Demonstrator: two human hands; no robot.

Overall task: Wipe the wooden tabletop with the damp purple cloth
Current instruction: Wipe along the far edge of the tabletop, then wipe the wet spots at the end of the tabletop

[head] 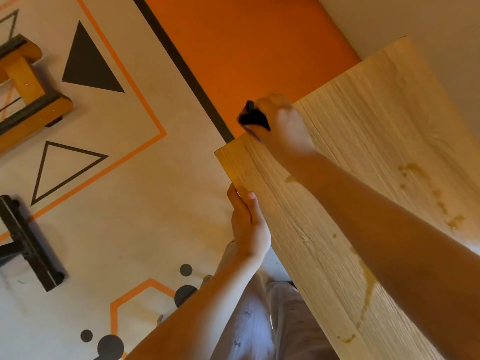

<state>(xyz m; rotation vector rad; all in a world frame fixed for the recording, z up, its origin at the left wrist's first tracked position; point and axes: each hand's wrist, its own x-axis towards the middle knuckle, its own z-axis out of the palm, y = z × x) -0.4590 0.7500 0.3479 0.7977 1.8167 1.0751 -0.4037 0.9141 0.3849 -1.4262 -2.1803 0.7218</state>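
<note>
This looks like a room in a home, a living or play area rather than a workshop. A patterned floor mat (124, 203) covers the floor beside the light wooden tabletop (363, 178), printed with grey triangles, orange outlines, dark dots and a broad orange band. Left of the tabletop, well apart from it, stand the wooden legs of a furniture frame (28, 89) and a black metal base (33, 242). A plain pale wall (428, 35) runs behind the tabletop.

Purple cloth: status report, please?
Right hand shut on purple cloth at tabletop far corner. Left hand grips near edge. Yellowish smears remain.
</note>
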